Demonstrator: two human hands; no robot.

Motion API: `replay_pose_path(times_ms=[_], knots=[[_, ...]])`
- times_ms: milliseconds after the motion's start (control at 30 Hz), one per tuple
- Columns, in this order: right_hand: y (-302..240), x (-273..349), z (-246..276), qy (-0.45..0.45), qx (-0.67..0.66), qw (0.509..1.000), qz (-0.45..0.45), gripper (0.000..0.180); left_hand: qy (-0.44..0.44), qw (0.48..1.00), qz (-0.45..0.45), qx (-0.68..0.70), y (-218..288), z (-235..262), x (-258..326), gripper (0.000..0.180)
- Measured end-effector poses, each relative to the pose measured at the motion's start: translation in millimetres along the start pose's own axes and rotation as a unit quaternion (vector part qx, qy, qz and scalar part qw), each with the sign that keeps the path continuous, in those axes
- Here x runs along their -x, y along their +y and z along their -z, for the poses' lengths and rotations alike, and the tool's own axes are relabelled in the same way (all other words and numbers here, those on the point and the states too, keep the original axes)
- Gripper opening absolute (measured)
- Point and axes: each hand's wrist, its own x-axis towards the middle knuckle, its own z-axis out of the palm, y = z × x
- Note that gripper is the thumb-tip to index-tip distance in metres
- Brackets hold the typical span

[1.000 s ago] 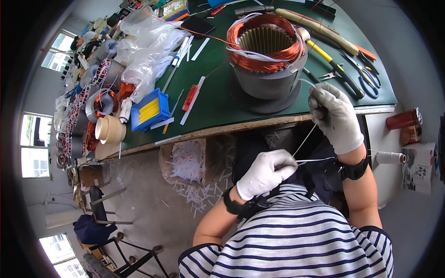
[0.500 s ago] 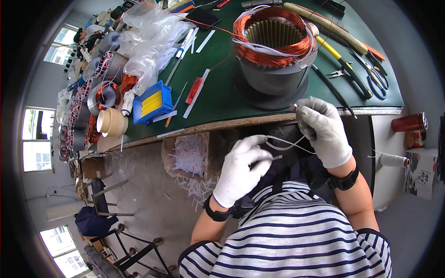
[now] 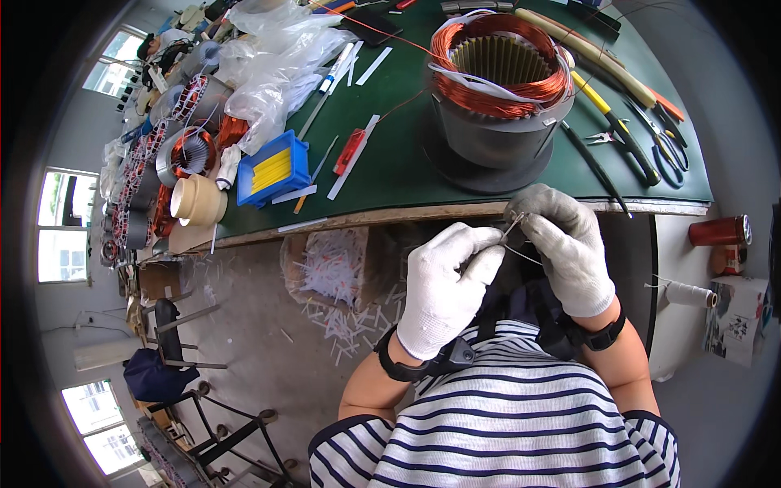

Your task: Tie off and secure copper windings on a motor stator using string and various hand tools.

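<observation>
Both my hands wear white knit gloves and meet just below the front edge of the green workbench point(image 3: 390, 175). My left hand point(image 3: 446, 286) pinches a thin pale thread point(image 3: 521, 254) that runs across to my right hand point(image 3: 565, 248). My right hand pinches the thread's other end together with a thin metal needle point(image 3: 514, 221) between thumb and forefinger. Directly behind my hands on the bench stands a grey motor stator point(image 3: 498, 106) with copper windings and white lacing on top.
Pliers, scissors and a yellow-handled tool point(image 3: 618, 122) lie right of the stator. A blue tray of yellow strips point(image 3: 273, 169), a tape roll point(image 3: 198, 200), plastic bags and more wound stators fill the left. A box of white scraps point(image 3: 329, 268) sits on the floor; a thread spool point(image 3: 687, 293) is at right.
My hands have come together and risen toward the bench edge; the slack thread between them has shortened. The view has shifted slightly closer to the stator.
</observation>
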Motion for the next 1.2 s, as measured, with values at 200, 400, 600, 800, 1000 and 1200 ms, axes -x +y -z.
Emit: replay_pose_path(times_ms=[200,400,600,800,1000,1200], knots=[[1.4,-1.7,0.9,-0.022,-0.003,1.0,0.009,0.012,-0.001,1.0,-0.015,-0.011,-2.9,1.4,-0.8,0.013],[2.5,-1.3,1.1,-0.022,0.008,1.0,0.01,0.012,-0.002,0.999,-0.03,-0.022,-4.8,1.4,-1.4,0.012],[-4.6,3.7,-16.6,0.047,-0.033,0.998,-0.028,0.011,0.037,0.997,-0.056,-0.049,-7.6,-2.8,-3.9,0.012],[2.2,1.8,-25.1,0.14,0.079,0.987,0.024,0.007,0.066,0.99,-0.106,-0.064,-16.3,-12.2,-15.0,0.012],[4.5,-9.0,-21.3,0.124,0.398,0.872,0.256,0.021,0.107,0.98,-0.148,-0.079,-4.1,-11.7,-26.8,0.012],[2.6,-7.9,-24.1,0.133,0.336,0.916,0.172,0.027,0.132,0.976,-0.166,-0.043,-8.9,-9.3,-26.7,0.006]])
